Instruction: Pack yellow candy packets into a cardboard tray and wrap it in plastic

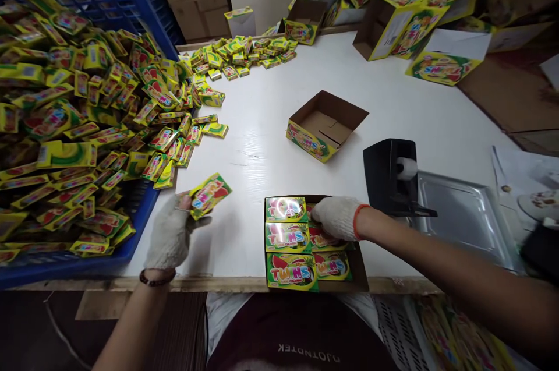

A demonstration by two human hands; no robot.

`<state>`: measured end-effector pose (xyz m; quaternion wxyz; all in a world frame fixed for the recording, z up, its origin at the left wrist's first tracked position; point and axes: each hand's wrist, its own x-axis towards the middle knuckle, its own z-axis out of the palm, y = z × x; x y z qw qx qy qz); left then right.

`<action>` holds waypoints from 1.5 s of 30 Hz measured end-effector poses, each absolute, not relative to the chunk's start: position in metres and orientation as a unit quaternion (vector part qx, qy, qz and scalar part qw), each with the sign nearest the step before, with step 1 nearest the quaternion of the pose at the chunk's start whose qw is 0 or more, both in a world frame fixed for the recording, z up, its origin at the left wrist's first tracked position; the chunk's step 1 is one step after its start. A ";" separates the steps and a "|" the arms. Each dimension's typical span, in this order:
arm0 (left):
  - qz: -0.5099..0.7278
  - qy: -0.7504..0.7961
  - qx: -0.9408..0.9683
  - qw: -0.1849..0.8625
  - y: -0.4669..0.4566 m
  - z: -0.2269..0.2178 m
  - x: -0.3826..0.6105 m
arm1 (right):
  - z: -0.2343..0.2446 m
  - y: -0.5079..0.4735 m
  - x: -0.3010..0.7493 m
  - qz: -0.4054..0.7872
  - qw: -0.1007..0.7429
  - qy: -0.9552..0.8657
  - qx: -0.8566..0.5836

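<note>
My left hand, in a white fingerless glove, pinches a small yellow-green candy box by its lower left corner, above the white table. Gloved too, my right hand reaches into an open carton at the table's front edge. Its fingertips rest at the upper packs of the right column and are partly hidden. Inside that carton, candy boxes marked TWINS lie in rows, a full column on the left and more on the right under my hand. Whether the right fingers grip a pack does not show.
A blue crate heaped with candy boxes stands on the left, some spilling onto the table. An open display carton lies ahead. To the right are a black tape dispenser and a metal tray; folded cartons pile up behind.
</note>
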<state>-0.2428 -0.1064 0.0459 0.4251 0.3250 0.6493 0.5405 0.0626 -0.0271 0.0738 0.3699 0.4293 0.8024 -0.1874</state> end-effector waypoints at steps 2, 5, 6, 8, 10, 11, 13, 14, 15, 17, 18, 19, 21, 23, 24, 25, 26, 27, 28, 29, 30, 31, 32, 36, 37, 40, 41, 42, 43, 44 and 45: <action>0.555 0.591 0.280 0.514 -0.110 0.050 -0.210 | 0.073 -0.031 0.065 -0.187 0.387 0.790 0.437; 0.544 0.538 0.254 0.592 -0.113 0.057 -0.172 | 0.072 -0.042 0.068 -0.185 0.376 0.790 0.447; 0.537 0.522 0.252 0.613 -0.113 0.058 -0.162 | 0.071 -0.046 0.069 -0.177 0.361 0.794 0.457; 0.524 0.492 0.253 0.648 -0.113 0.060 -0.147 | 0.067 -0.052 0.070 -0.158 0.323 0.800 0.481; 0.518 0.466 0.246 0.674 -0.112 0.063 -0.136 | 0.061 -0.054 0.071 -0.156 0.297 0.800 0.498; 0.517 0.454 0.239 0.685 -0.111 0.064 -0.132 | 0.059 -0.054 0.072 -0.162 0.295 0.798 0.500; 0.521 0.432 0.220 0.702 -0.108 0.067 -0.126 | 0.057 -0.054 0.075 -0.172 0.293 0.803 0.489; 0.527 0.419 0.210 0.709 -0.106 0.068 -0.122 | 0.058 -0.054 0.078 -0.180 0.284 0.807 0.486; 0.536 0.404 0.201 0.713 -0.104 0.070 -0.119 | 0.060 -0.055 0.081 -0.196 0.261 0.809 0.489; 0.562 0.377 0.193 0.711 -0.100 0.072 -0.110 | 0.070 -0.060 0.088 -0.274 0.152 0.797 0.517; 0.573 0.367 0.194 0.707 -0.099 0.073 -0.105 | 0.077 -0.063 0.091 -0.334 0.068 0.775 0.532; 0.578 0.361 0.201 0.704 -0.098 0.073 -0.099 | 0.085 -0.067 0.094 -0.396 -0.023 0.743 0.539; 0.555 0.370 0.247 0.703 -0.098 0.074 -0.087 | 0.104 -0.072 0.100 -0.484 -0.181 0.677 0.525; 0.505 0.406 0.352 0.676 -0.101 0.075 -0.079 | 0.122 -0.071 0.106 -0.489 -0.257 0.663 0.506; 0.481 0.434 0.429 0.630 -0.103 0.074 -0.077 | 0.129 -0.068 0.110 -0.462 -0.267 0.678 0.506; 0.456 0.461 0.518 0.557 -0.105 0.072 -0.077 | 0.134 -0.063 0.115 -0.424 -0.261 0.704 0.508; 0.425 0.483 0.607 0.466 -0.108 0.068 -0.079 | 0.137 -0.057 0.120 -0.383 -0.237 0.735 0.507; 0.383 0.499 0.685 0.366 -0.111 0.063 -0.082 | 0.138 -0.051 0.124 -0.344 -0.197 0.768 0.503; 0.331 0.511 0.745 0.272 -0.113 0.057 -0.085 | 0.137 -0.045 0.128 -0.309 -0.140 0.798 0.498; 0.274 0.521 0.785 0.194 -0.116 0.049 -0.089 | 0.135 -0.039 0.130 -0.275 -0.072 0.823 0.492; 0.223 0.530 0.807 0.137 -0.119 0.040 -0.092 | 0.131 -0.035 0.130 -0.243 0.004 0.839 0.486; 0.185 0.539 0.816 0.094 -0.122 0.032 -0.095 | 0.128 -0.032 0.127 -0.212 0.079 0.846 0.482; 0.161 0.546 0.819 0.064 -0.124 0.024 -0.098 | 0.125 -0.030 0.123 -0.181 0.145 0.845 0.481; 0.147 0.540 0.828 0.024 -0.127 0.007 -0.103 | 0.122 -0.034 0.092 -0.108 0.285 0.810 0.501; 0.149 0.539 0.829 0.025 -0.127 0.006 -0.103 | 0.122 -0.036 0.083 -0.101 0.296 0.800 0.512; 0.151 0.537 0.830 0.029 -0.127 0.007 -0.103 | 0.116 -0.040 0.065 -0.103 0.309 0.784 0.528; 0.151 0.538 0.829 0.032 -0.127 0.007 -0.103 | 0.113 -0.041 0.062 -0.105 0.310 0.785 0.526; 0.152 0.538 0.828 0.038 -0.128 0.008 -0.103 | 0.109 -0.043 0.061 -0.106 0.310 0.786 0.524; 0.152 0.540 0.826 0.047 -0.128 0.009 -0.104 | 0.106 -0.044 0.062 -0.104 0.307 0.790 0.521; 0.152 0.543 0.824 0.058 -0.128 0.010 -0.104 | 0.104 -0.046 0.064 -0.100 0.299 0.795 0.518; 0.152 0.546 0.821 0.072 -0.128 0.012 -0.104 | 0.102 -0.047 0.067 -0.095 0.289 0.802 0.514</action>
